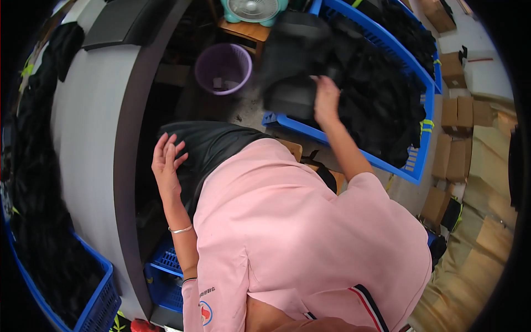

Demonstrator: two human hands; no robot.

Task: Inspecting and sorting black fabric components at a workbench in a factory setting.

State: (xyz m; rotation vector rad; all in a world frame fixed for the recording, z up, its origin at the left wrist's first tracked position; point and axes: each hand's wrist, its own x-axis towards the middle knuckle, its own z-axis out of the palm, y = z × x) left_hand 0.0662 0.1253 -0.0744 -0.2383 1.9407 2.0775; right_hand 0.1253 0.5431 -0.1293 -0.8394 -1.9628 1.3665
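My right hand reaches out over the blue plastic crate, its fingers closed at the edge of a black cloth-like piece. That piece is blurred and hangs over the crate's near left corner; its exact kind cannot be made out. Many more black pieces are heaped inside the crate. My left hand is raised beside my black-clad lap, close to the table edge, with its fingers apart and nothing in them.
A grey-white table runs along my left, with a black heap in a blue crate beyond it. A purple bin and a fan on a wooden stool stand ahead. Cardboard boxes line the right.
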